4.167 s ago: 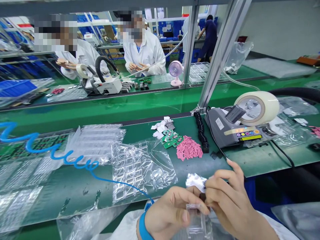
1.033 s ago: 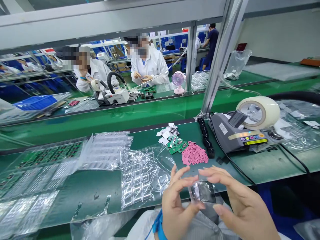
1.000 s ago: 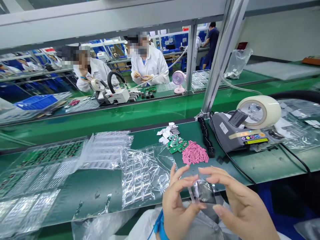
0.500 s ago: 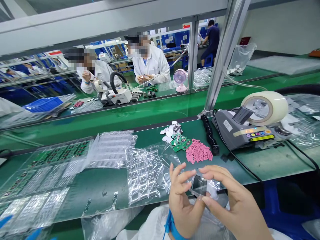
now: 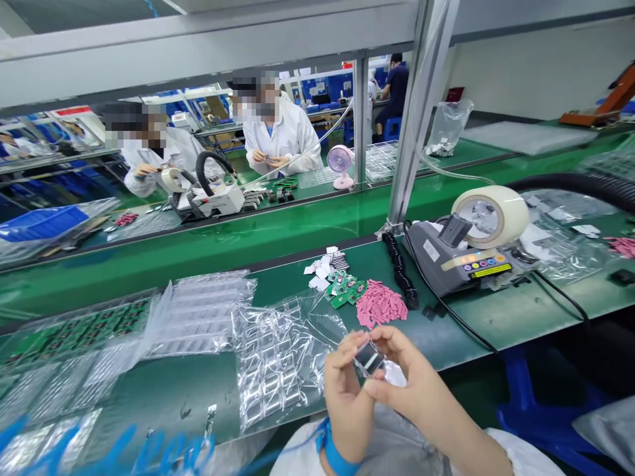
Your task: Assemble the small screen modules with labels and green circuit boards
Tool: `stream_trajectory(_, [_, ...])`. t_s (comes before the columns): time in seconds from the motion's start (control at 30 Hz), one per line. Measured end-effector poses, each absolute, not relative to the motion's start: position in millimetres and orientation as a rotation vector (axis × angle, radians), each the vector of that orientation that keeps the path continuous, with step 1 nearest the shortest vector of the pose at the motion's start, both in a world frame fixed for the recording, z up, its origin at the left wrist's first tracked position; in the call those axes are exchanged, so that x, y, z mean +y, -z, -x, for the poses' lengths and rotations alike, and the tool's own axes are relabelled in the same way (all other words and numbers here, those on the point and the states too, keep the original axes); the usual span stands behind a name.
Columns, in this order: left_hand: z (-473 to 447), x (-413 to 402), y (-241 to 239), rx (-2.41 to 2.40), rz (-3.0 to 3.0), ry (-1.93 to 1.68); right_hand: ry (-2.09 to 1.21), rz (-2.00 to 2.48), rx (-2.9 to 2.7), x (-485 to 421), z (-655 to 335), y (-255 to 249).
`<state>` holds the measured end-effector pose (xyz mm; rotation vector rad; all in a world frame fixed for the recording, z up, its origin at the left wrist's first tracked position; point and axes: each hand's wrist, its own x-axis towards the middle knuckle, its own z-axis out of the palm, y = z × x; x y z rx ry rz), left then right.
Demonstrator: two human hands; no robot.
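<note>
Close to my body, just off the bench's front edge, a small square piece (image 5: 370, 357) with a dark face and clear, shiny edges is held between both hands. My left hand (image 5: 347, 390) grips its left side with curled fingers, a blue band around the wrist. From the right, my right hand (image 5: 409, 370) closes on it, thumb at the lower edge and fingers at the top. Just beyond my fingers lies a heap of pink strips (image 5: 381, 304). Beside that are green circuit boards (image 5: 346, 289) and white square pieces (image 5: 322, 266).
A clear bag of shiny parts (image 5: 270, 363) lies left of my hands, with plastic trays (image 5: 198, 317) and boards in trays (image 5: 82, 330) farther left. At right stands a tape dispenser (image 5: 446, 258) with cables. Co-workers (image 5: 282, 132) sit across a green divider.
My view has turned somewhat to the right. The fingers, spread around the piece's edges before, have drawn in closer around it, and its dark face shows more plainly.
</note>
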<state>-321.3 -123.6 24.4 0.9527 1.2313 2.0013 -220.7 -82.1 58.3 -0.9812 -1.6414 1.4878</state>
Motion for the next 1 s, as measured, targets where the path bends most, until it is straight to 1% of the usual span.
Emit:
stream_trajectory(0.07, [328, -125, -27, 1.067, -0.627, -1.828, -1.435, 0.979, -1.729, -73, 212, -44])
stream_trajectory(0.17, [343, -127, -31, 0.877, -0.266, -1.652, -1.248, 1.084, -1.888, -49, 199, -13])
stream_trajectory(0.27, [354, -129, -32, 0.793, -0.119, -1.546, -1.079, 1.198, -2.039, -22, 193, 17])
stream_trajectory(0.37, [357, -132, -33, 0.785, -0.137, -1.499, -0.931, 1.269, -2.223, -5, 199, 34])
stream_trajectory(0.67, [355, -126, -38, 0.879, -0.231, -1.469, -0.641, 1.361, -2.595, -4, 244, 26])
stream_trajectory(0.83, [355, -124, -42, 0.859, -0.238, -1.471, -0.576, 1.36, -2.693, 1, 251, 29])
stream_trajectory(1.0, [357, -124, -46, 0.852, -0.28, -1.481, -0.55, 1.225, -2.691, 1, 245, 32])
